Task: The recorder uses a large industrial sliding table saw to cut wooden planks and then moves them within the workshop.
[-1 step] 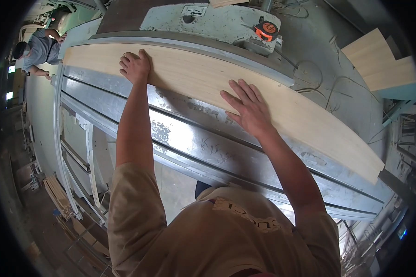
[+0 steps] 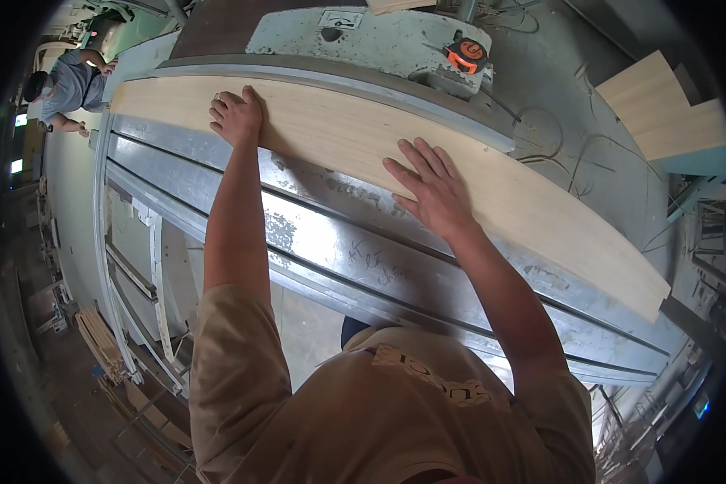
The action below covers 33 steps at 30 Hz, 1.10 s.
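Shirt (image 2: 411, 403): tan, cut off by the bottom edge.
Table (image 2: 363, 234): shiny metal with long dark slots; the arms hide bits of it.
Right hand (image 2: 437, 192): flat on the wood, fingers a little spread, thumb by the near edge; the palm is hidden.
Left hand (image 2: 238, 119): on top of the wood, fingers bent, thumb out; I cannot tell if it grips.
Board (image 2: 331, 129): long, pale, lying on the table under both hands; it runs past the fingers on both sides.
Bar (image 2: 339, 83): grey, along the board's far side; I cannot tell if they touch.
Tape measure (image 2: 466, 56): orange and black, beyond the bar.
Other person (image 2: 74, 87): far left, small and hard to make out.
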Each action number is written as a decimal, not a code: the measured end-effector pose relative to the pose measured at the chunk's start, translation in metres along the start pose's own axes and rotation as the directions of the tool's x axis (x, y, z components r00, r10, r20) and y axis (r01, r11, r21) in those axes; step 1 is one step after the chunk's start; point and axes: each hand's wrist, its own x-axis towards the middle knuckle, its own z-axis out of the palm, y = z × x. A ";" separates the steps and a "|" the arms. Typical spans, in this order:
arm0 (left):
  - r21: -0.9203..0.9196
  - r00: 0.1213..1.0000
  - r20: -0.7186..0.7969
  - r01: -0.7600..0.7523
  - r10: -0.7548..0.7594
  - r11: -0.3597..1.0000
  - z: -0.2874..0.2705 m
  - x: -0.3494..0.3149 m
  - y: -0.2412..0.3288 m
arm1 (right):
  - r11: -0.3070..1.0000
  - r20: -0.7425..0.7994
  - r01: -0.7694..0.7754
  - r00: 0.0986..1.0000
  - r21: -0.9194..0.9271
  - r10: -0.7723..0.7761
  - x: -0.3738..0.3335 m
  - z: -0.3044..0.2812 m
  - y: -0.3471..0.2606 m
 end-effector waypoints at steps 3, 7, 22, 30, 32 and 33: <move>0.059 0.998 0.044 0.045 -0.048 0.997 -0.002 -0.026 0.020 | 1.000 -0.001 0.004 1.000 -0.015 -0.004 0.001 0.002 0.002; -0.010 0.996 -0.008 -0.091 0.091 0.996 -0.002 -0.102 0.058 | 1.000 -0.012 0.013 1.000 -0.024 -0.014 -0.001 0.004 0.003; -0.130 0.994 0.047 -0.092 0.098 0.987 -0.036 -0.242 0.157 | 0.997 -0.027 0.068 0.997 -0.037 -0.069 -0.015 0.004 0.021; -0.090 0.992 0.066 -0.099 0.105 0.991 -0.031 -0.234 0.150 | 0.999 -0.004 -0.003 1.000 -0.050 0.003 -0.191 -0.071 0.129; -0.051 0.993 -0.006 -0.121 0.121 0.991 -0.030 -0.230 0.145 | 0.992 -0.013 0.014 1.000 -0.129 -0.016 -0.249 -0.097 0.168; -0.054 0.992 -0.002 -0.124 0.124 0.991 -0.028 -0.230 0.147 | 0.985 0.012 -0.009 1.000 -0.170 0.011 -0.277 -0.107 0.185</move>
